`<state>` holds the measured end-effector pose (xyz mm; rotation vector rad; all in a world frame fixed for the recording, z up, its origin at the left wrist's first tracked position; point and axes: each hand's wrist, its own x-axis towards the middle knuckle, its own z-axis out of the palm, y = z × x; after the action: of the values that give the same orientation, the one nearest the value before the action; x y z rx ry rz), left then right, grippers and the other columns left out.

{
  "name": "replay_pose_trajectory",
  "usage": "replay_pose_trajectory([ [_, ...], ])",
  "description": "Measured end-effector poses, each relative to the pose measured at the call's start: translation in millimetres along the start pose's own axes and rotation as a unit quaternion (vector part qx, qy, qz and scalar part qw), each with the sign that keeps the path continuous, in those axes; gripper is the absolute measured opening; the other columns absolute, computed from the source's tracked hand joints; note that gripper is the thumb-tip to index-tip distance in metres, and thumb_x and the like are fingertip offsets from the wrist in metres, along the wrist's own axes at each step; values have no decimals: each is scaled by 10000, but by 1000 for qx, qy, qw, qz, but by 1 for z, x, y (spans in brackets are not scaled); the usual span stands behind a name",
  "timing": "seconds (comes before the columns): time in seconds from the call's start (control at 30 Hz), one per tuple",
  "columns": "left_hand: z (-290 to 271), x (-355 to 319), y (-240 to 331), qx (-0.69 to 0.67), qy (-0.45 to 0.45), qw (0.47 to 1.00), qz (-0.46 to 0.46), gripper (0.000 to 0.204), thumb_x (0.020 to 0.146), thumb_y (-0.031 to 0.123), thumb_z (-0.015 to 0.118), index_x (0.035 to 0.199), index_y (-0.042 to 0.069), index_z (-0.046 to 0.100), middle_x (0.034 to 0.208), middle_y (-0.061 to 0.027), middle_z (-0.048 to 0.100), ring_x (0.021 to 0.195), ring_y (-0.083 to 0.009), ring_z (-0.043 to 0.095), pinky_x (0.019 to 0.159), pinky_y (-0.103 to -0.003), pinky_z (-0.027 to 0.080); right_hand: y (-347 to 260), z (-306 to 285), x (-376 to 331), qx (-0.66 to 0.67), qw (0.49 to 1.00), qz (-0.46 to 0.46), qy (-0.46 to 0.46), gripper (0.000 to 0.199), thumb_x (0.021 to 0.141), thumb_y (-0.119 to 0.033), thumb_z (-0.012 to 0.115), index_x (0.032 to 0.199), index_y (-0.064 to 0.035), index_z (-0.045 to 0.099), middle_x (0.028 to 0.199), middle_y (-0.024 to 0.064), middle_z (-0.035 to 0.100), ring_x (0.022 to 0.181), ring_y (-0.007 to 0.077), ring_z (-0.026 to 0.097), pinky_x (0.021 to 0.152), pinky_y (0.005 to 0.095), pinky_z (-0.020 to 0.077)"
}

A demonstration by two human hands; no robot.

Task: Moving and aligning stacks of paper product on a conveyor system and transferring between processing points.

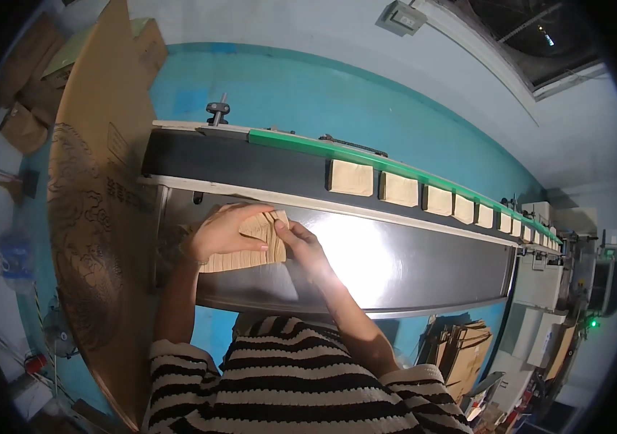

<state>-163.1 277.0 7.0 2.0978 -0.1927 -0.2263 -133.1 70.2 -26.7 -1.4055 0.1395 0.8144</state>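
Tan paper bags (240,254) sit clamped between left hand (220,230) and right hand (300,244), squared against the steel shelf (410,264), conveyor belt (250,168) just beyond.

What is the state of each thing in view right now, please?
Left hand: closed over the stack.
Right hand: gripping the stack's right end.
Stack of tan packets: lying on the steel table, held by both hands.
Belt: carrying a spaced row of packets.
Cardboard sheet: standing on edge at the left.

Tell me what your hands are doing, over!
Left hand on top of the tan packet stack, right hand pinching its right end. Stack on the steel ledge. More tan packets on the black belt. Nothing blocking.
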Motion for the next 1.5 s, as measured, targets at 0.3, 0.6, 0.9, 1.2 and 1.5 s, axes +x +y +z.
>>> replay_pose_trajectory([
  [0.3,-4,3,6,7,-29,998,-50,624,711,370,849,1208,91,597,1125,-167,677,1056,-342,645,909,-379,503,15,-43,47,113,989,-37,82,429,932,-396,679,1099,-11,588,896,69,658,755,150,636,648,281,516],
  [0.6,7,-37,21,207,113,965,-112,843,639,440,858,1347,128,525,1369,-119,539,1369,-328,386,1083,-546,217,10,17,4,-152,986,-63,-14,548,957,-462,615,1206,25,593,1077,125,672,947,177,634,837,302,487],
  [0.9,12,-27,0,82,17,993,-88,655,691,409,844,1203,91,590,1232,-128,620,1192,-310,559,1035,-461,345,14,-13,4,-128,990,11,-49,402,959,-293,644,1217,12,603,1035,81,669,876,128,610,792,269,492],
  [1.2,72,-95,56,9,442,877,-188,481,809,233,786,1192,40,568,1156,-172,588,1088,-330,561,992,-429,390,18,31,-16,-260,955,-143,-11,488,952,-437,634,1118,20,598,855,92,635,726,164,581,639,312,478],
  [1.5,134,-119,11,-174,593,761,-196,583,825,199,799,1245,-22,460,1101,-160,548,1020,-270,535,930,-389,432,20,18,-7,-21,997,14,-73,427,958,-400,653,1171,-30,650,952,18,658,850,87,577,752,231,459],
])
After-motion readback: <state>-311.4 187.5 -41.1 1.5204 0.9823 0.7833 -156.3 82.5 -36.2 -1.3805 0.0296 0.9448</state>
